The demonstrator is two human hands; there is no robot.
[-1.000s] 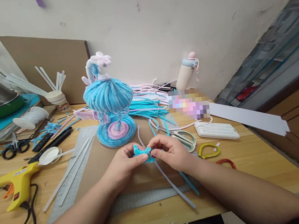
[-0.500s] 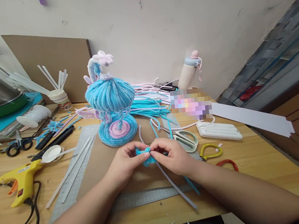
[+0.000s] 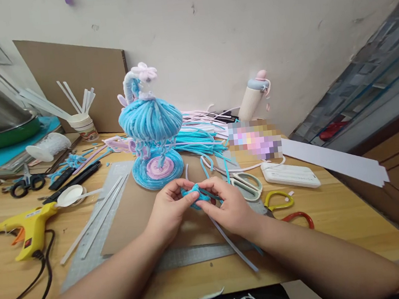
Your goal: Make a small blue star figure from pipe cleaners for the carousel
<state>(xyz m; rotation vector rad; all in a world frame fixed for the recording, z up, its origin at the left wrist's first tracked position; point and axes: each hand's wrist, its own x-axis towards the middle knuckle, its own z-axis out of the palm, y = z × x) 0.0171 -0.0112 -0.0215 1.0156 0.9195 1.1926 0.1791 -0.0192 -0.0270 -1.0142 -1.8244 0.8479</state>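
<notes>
Above the cardboard sheet [image 3: 133, 235], back from the tabletop [image 3: 357, 228]'s front edge, my left hand [image 3: 170, 207] pinches a small blue fuzzy piece [image 3: 201, 196], and my right hand [image 3: 228, 206] grips its other side, fingertips drawn close together. The piece is bunched up but looks unfinished to me, a loose blue end running off towards my right hand. A lilac strip [image 3: 235, 249] passes below, reaching towards the front edge. At the sheet's far left corner stands a blue-and-pink model [image 3: 151, 120], already put together. Nearer the tabletop's back edge lies a pile of strips [image 3: 200, 142], seemingly unused.
</notes>
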